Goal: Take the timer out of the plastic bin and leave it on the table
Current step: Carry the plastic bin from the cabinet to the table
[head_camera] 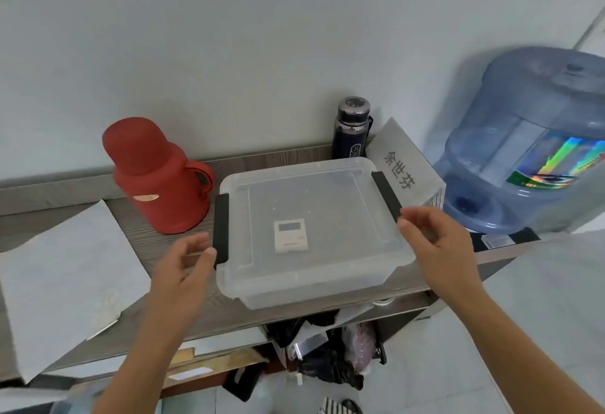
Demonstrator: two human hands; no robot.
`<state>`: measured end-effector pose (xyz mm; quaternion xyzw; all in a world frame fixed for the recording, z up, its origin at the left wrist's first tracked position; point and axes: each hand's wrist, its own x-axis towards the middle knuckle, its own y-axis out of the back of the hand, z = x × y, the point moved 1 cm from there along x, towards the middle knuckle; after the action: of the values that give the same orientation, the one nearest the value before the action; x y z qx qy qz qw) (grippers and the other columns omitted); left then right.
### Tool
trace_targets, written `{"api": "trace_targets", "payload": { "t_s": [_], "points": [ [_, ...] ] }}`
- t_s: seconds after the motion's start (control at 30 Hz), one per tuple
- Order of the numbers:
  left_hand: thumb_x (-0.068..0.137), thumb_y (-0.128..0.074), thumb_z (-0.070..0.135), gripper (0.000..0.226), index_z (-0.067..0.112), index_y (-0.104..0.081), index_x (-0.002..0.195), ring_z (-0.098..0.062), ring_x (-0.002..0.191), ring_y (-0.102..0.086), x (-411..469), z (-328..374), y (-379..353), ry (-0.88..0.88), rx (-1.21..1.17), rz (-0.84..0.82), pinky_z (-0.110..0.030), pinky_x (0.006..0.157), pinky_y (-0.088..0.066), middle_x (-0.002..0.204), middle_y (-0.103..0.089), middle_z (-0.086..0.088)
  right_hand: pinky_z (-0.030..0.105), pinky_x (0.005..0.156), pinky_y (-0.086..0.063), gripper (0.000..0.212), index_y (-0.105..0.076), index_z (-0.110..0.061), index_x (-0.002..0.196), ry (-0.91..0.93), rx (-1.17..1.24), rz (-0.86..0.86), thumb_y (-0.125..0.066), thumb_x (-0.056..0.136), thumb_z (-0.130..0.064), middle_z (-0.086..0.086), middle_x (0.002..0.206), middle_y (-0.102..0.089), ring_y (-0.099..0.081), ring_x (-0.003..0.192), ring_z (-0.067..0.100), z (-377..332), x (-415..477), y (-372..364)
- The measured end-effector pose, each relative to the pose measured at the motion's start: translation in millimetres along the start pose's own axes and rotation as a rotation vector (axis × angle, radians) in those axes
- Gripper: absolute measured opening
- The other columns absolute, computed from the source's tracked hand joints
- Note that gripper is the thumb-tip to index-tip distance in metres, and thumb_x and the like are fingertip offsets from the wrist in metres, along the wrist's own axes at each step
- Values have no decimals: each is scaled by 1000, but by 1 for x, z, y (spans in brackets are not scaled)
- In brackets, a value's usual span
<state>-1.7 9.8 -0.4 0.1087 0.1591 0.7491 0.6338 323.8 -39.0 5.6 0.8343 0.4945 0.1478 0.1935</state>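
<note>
A clear plastic bin [327, 279] with its lid on stands on the grey wooden table [176, 237]. Black latches sit on its two sides, one on the left [221, 228] and one on the right [386, 196]. Through the lid I see a small white timer [290, 235] lying flat inside, near the middle. My left hand [183, 269] hovers just beside the left latch, fingers apart, holding nothing. My right hand [432, 240] is at the bin's right edge near the right latch, fingers apart and empty.
A red thermos jug [157, 174] stands left of the bin. A dark bottle [352, 128] and a name sign [401, 164] are behind it. Sheets of paper [65, 276] lie on the left. A large blue water jug [530, 138] is on the right. Bags lie under the table [327, 348].
</note>
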Motion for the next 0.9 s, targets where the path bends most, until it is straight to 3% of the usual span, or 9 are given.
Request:
{"api": "trace_targets", "payload": {
  "t_s": [0.17, 0.27, 0.33, 0.43, 0.6, 0.8, 0.9],
  "points": [
    [92, -54, 16, 47, 16, -41, 137, -14, 100, -53, 24, -1, -23, 15, 8, -106, -22, 76, -43, 122, -49, 4, 41, 95, -49, 36, -51, -25, 122, -64, -122, -35, -59, 89, -35, -8, 119, -55, -55, 106, 15, -1, 35, -18],
    [91, -56, 16, 52, 17, -38, 140, -2, 87, -54, 30, -6, -28, 19, -11, -109, -26, 76, -43, 113, -55, 5, 42, 94, -47, 44, -47, -21, 131, -145, -85, -64, -58, 90, -32, -8, 115, -50, -53, 103, 16, 0, 45, -25],
    [90, -57, 15, 52, 17, -38, 139, 2, 85, -55, 33, -9, -29, 19, -33, -101, -24, 72, -45, 100, -56, 15, 44, 93, -49, 44, -46, -20, 131, -196, -41, -75, -57, 90, -32, -3, 114, -54, -55, 101, 19, 1, 47, -29],
    [89, -58, 14, 52, 15, -40, 138, -2, 80, -58, 31, -9, -26, 31, -61, -90, -25, 70, -49, 91, -57, 17, 37, 83, -48, 42, -48, -17, 128, -248, 20, -89, -56, 90, -31, 3, 111, -58, -57, 93, 19, -1, 44, -30],
    [89, -57, 11, 46, 19, -44, 133, -7, 80, -60, 11, -1, 0, 33, -133, -29, -23, 61, -45, 92, -60, 11, 23, 61, -42, 37, -49, -21, 126, -234, 120, -115, -58, 90, -28, -14, 92, -56, -57, 82, 8, -17, 20, -26],
    [89, -57, 14, 40, 23, -48, 126, -12, 83, -62, -25, 3, 42, 49, -162, 68, -22, 61, -45, 98, -65, 0, 24, 62, -44, 34, -51, -28, 121, -200, 270, -196, -61, 88, -26, -11, 99, -60, -59, 86, 8, -39, -5, -33],
    [89, -57, 14, 35, 30, -48, 119, -21, 78, -62, -54, 0, 59, 74, -173, 145, -24, 59, -44, 89, -65, -8, 26, 64, -46, 30, -51, -31, 114, -160, 299, -288, -62, 87, -23, -10, 102, -60, -60, 88, 10, -44, -13, -40]
  ]
}}
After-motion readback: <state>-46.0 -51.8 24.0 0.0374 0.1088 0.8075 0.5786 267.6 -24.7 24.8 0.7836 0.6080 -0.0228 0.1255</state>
